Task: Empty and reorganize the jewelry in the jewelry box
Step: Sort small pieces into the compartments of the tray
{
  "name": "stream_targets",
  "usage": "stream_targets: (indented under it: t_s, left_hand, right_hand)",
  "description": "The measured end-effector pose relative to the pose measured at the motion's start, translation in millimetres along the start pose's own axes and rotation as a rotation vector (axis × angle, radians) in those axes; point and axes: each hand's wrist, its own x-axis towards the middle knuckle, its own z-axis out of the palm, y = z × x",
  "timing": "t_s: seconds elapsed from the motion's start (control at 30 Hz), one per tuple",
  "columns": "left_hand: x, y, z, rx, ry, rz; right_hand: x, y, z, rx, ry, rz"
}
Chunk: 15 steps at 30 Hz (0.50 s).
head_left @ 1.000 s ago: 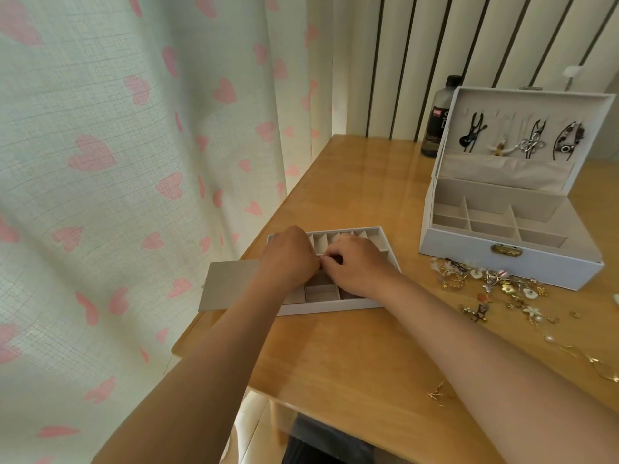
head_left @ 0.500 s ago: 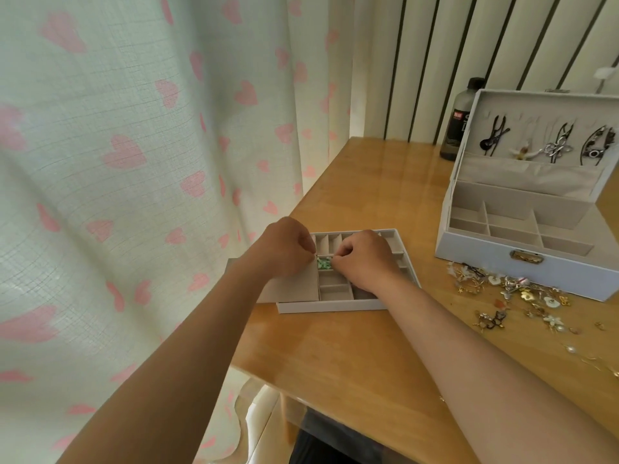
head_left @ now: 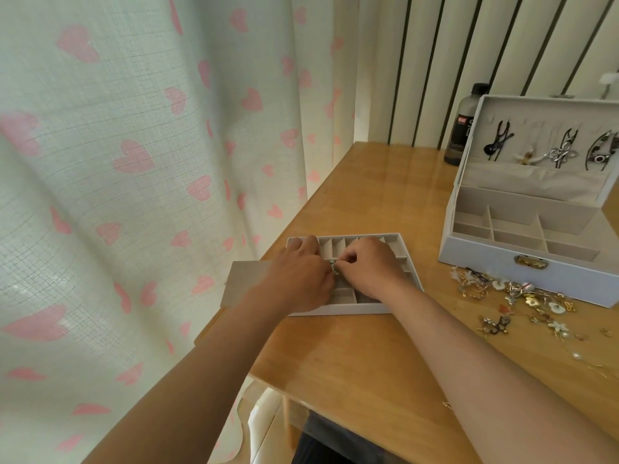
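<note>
A white divided tray [head_left: 348, 309] lies near the table's left edge. Over it, my left hand [head_left: 298, 279] and my right hand [head_left: 370, 266] meet, both pinching a small green and silver jewelry piece [head_left: 333, 265] between their fingertips. The white jewelry box [head_left: 522, 266] stands open at the right, its lower compartments bare and several hair clips [head_left: 562, 152] hanging in its lid. A heap of loose jewelry [head_left: 516, 299] is spread on the table in front of the box.
A flat beige insert [head_left: 243, 279] sticks out past the table's left edge beside the tray. A dark bottle [head_left: 464, 128] stands behind the box. A heart-print curtain [head_left: 134, 162] hangs close on the left. The wooden table [head_left: 368, 356] ends near my body.
The camera view shifted slightly left and down. My hands stayed over the tray, and the small green piece now shows between my fingertips.
</note>
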Motion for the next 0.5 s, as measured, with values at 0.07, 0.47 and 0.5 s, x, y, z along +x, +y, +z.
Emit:
stream_targets:
  t_s: [0.07, 0.47, 0.5]
  left_hand:
    - [-4, 2, 1, 0.038, 0.020, 0.025]
    - [2, -13, 3, -0.081, 0.133, 0.100]
    - [0, -12, 5, -0.064, 0.139, 0.109]
  right_hand:
    - [-1, 2, 0, -0.026, -0.010, -0.037]
    - [-7, 2, 3, -0.078, -0.016, -0.116]
    - [-8, 2, 3, -0.080, -0.019, -0.112]
